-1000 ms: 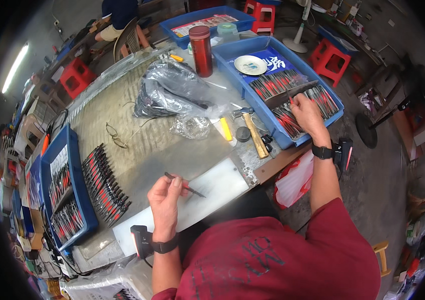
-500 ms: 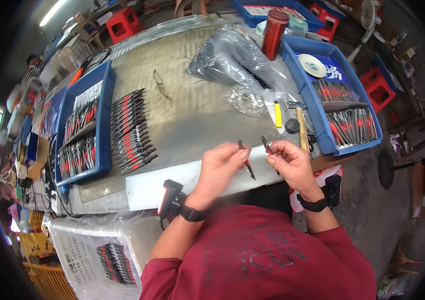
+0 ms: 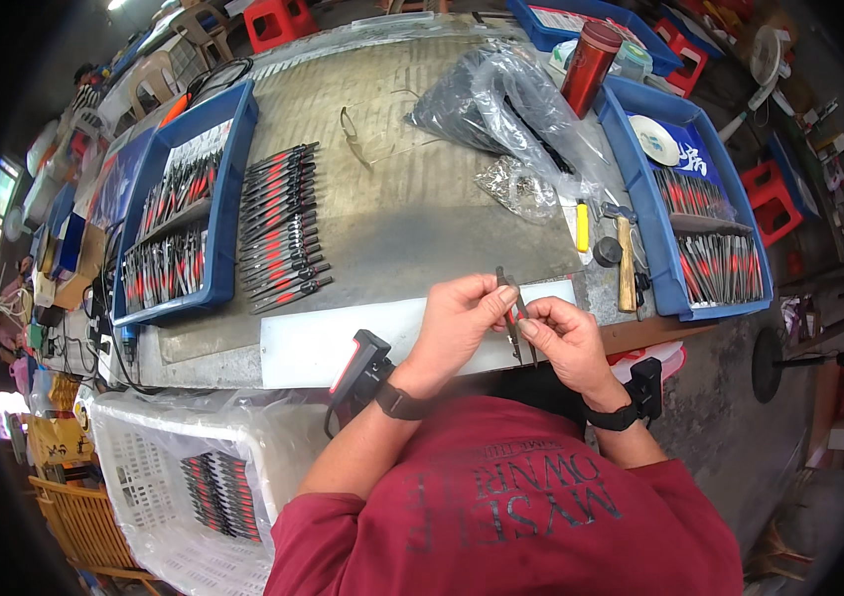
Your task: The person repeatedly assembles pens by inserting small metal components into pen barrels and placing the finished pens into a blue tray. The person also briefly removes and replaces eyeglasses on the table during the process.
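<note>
Over the front edge of the table, my left hand (image 3: 470, 316) pinches a slim black-and-red pen-like piece (image 3: 514, 344), which stands nearly upright. Close on its right, my right hand (image 3: 569, 343) grips a second thin dark piece (image 3: 522, 296) between thumb and fingers. The two pieces lie side by side and seem to touch; fingers hide their middles, so I cannot tell whether they are joined. Beneath the hands is a white board (image 3: 323, 343). Left of it on the table, a long stack of similar black-and-red pieces (image 3: 278, 228) lies in a neat column.
Blue trays at left (image 3: 228, 214) and right (image 3: 648, 260) hold more slim pieces. A clear plastic bag (image 3: 462, 104), red flask (image 3: 591, 70), yellow-handled tool (image 3: 582, 226) and hammer (image 3: 627, 263) are on the table. A lined white basket (image 3: 134, 422) stands at lower left.
My hands have come together, bringing the two pieces from apart to side by side. The whole view has shifted slightly, with the table things now further right.
</note>
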Motion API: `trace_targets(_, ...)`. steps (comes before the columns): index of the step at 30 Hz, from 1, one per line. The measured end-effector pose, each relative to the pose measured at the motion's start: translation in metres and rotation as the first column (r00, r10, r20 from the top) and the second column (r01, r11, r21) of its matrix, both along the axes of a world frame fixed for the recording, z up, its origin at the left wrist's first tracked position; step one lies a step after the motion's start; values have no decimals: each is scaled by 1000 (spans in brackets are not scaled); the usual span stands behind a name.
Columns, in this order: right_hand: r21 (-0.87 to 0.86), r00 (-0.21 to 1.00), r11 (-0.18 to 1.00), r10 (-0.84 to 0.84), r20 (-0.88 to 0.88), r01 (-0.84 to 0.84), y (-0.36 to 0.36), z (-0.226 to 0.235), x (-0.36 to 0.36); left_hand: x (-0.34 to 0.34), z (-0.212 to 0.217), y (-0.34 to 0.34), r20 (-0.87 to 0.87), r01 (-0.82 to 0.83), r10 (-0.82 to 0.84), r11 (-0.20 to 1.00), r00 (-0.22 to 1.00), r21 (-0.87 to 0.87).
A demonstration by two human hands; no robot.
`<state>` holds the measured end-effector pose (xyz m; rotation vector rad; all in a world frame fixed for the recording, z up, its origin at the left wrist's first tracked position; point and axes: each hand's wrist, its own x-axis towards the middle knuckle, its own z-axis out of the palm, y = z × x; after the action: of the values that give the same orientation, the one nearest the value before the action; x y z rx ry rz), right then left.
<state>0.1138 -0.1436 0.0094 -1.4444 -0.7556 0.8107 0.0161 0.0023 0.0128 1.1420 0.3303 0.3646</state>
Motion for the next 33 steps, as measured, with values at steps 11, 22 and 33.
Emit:
trace_targets(11, 16, 998, 998, -61, 15, 61, 3, -4, -7, -2, -6, 1, -52, 70, -72, 996, 996, -46)
trace_targets(22, 44, 997, 996, -79, -10, 80, 5, -7, -7, -1, -9, -1, -42, 90, -94, 992, 995, -88)
trace_targets(33, 20, 998, 998, -61, 24, 61, 5, -10, -4, 1, -11, -2, -70, 78, -80, 996, 994, -32)
